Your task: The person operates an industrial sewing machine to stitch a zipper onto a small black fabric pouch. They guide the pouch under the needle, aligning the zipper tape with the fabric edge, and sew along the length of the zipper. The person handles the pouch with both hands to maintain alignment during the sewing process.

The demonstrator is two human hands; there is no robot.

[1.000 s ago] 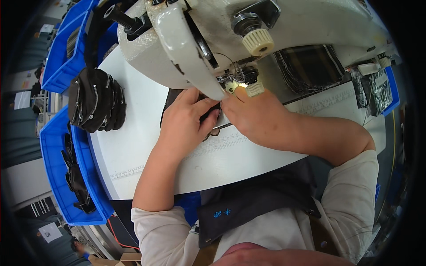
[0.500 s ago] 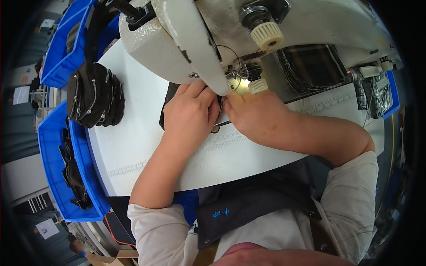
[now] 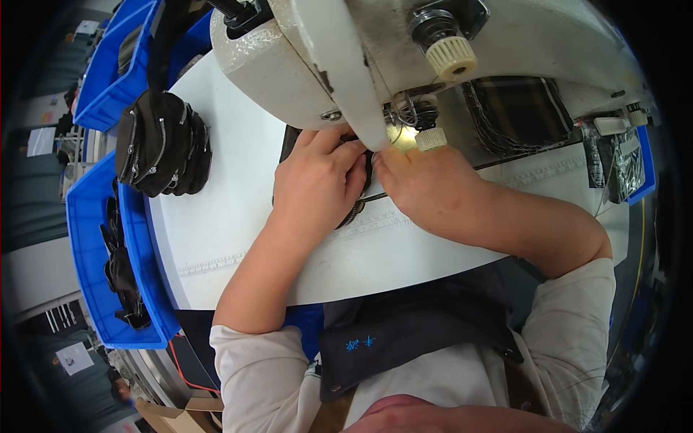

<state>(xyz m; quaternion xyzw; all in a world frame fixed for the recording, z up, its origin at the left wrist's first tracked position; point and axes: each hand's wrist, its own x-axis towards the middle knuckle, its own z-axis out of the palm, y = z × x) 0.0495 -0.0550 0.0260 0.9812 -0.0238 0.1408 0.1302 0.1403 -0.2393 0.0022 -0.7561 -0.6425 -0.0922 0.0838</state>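
Under the head of a white sewing machine (image 3: pixel 296 68), both my hands work on a black fabric piece (image 3: pixel 287 144) with a zipper (image 3: pixel 352 213) along it. My left hand (image 3: pixel 317 177) lies over the piece, fingers bent and closed on the cloth, thumb toward the needle area. Close by on the right, my right hand (image 3: pixel 426 184) pinches the edge of the cloth beside the lit presser foot area. The fingertips of both hands are partly hidden by the machine head, and most of the piece is covered by my left hand.
A stack of black zippered pouches (image 3: pixel 162 155) stands at the left on the white table (image 3: pixel 238 216). Blue bins (image 3: pixel 94 289) with black parts line the left side. Dark fabric panels (image 3: pixel 516 115) are piled right of the needle, near plastic-wrapped black items (image 3: pixel 624 169).
The view has shifted slightly. More of the zipper now shows below my left hand, and the black piece has turned a little. Both hands stay close together at the needle area.
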